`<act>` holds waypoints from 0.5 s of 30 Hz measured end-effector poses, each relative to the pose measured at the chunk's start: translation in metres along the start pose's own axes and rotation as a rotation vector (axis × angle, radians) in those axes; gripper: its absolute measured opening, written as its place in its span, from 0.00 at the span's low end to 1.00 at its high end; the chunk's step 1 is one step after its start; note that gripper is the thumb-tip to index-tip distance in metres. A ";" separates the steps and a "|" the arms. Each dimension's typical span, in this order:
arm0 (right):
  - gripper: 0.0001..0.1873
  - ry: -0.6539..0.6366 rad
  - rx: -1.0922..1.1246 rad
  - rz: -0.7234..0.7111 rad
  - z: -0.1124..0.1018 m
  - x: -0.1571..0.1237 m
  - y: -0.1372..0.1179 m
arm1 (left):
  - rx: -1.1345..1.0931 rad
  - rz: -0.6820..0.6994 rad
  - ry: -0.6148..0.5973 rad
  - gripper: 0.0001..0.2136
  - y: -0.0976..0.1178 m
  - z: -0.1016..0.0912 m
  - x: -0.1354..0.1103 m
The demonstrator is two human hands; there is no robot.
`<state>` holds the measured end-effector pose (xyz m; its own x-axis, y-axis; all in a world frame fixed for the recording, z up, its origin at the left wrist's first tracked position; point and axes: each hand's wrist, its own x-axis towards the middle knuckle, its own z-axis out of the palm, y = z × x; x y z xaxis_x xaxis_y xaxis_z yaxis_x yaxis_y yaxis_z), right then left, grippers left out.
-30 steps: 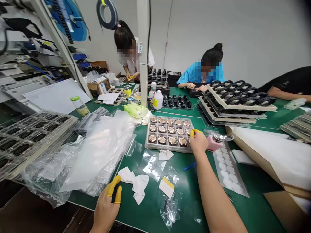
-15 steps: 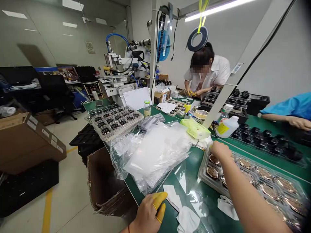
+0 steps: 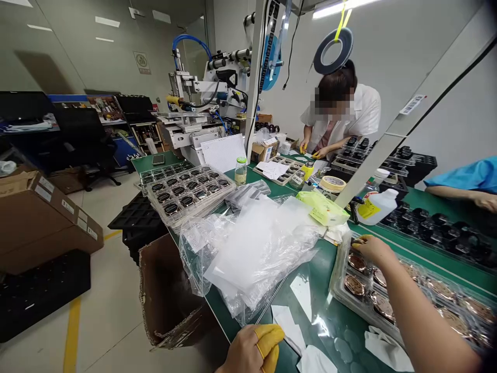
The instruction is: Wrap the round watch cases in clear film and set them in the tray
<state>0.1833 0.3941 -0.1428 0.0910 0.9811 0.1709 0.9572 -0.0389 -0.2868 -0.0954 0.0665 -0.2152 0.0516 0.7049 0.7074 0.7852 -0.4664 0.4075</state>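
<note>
My right hand (image 3: 370,248) reaches to the far left corner of a clear tray (image 3: 337,290) that holds several round copper-coloured parts (image 3: 353,285). Its fingertips, one in a yellow cot, are pinched together over the corner pocket; what they hold is hidden. At the near table edge my left hand (image 3: 252,349) rests with its yellow-capped fingers curled together and nothing visible in them. It lies next to white paper pieces (image 3: 289,326) on the green mat.
A heap of clear plastic bags (image 3: 256,248) lies left of the tray, with a tray of dark parts (image 3: 186,191) behind it. An open cardboard box (image 3: 166,295) stands on the floor below. A white bottle (image 3: 378,207), a slanted post (image 3: 388,150) and two co-workers (image 3: 349,119) are beyond.
My head has turned left, bringing the floor and machines into view. My right hand moved from the tray's right end to its far left corner. My left hand curled its fingers.
</note>
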 end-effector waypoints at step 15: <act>0.23 -0.662 1.214 0.184 -0.008 -0.303 -0.085 | -1.112 -0.586 -0.652 0.36 0.029 -0.010 0.013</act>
<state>0.0767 0.0988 -0.1626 -0.2830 0.8995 -0.3327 0.0813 -0.3232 -0.9428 -0.0786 0.0568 -0.1883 0.4043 0.9145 0.0142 -0.0806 0.0202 0.9965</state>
